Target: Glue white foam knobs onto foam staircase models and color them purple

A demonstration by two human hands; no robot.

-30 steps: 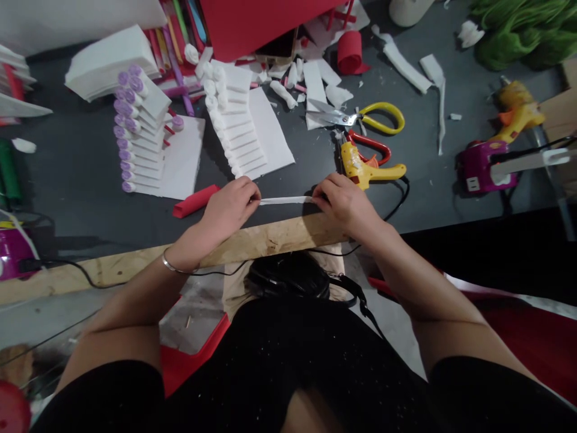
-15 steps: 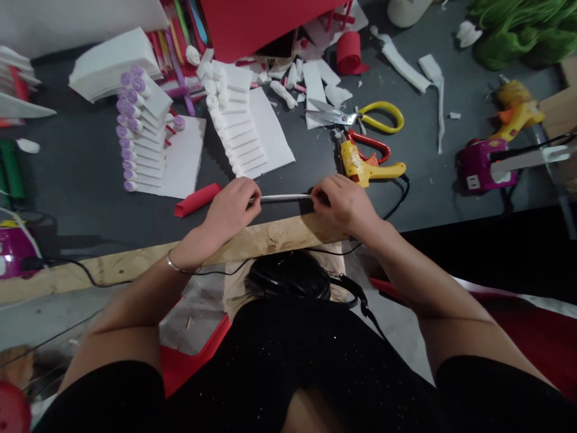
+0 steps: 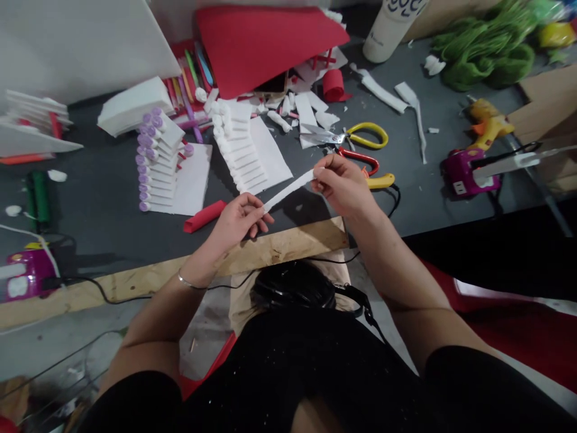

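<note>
A narrow white paper strip (image 3: 288,191) stretches between my two hands, above the front part of the dark table. My left hand (image 3: 246,218) pinches its lower end between thumb and fingers. The upper end, farther from me, is in the pinch of my right hand (image 3: 340,182). Just left of my left hand lies a red paper roll (image 3: 204,217). Behind my right hand are scissors (image 3: 347,135) with one yellow and one red handle. A yellow glue gun (image 3: 381,181) is partly hidden by that hand.
Purple-tipped white rolls (image 3: 157,162) and plain white rolls (image 3: 238,150) stand in rows on white cards. Red sheets (image 3: 270,42), paper scraps and a cup (image 3: 390,30) are at the back. Green yarn (image 3: 487,54) and another glue gun (image 3: 489,123) lie right. A wooden edge (image 3: 279,245) runs along the front.
My right hand has risen away from me, tilting the strip from level to slanted and showing its flat face. My left hand has lowered slightly, its fingers more spread. The camera view has shifted.
</note>
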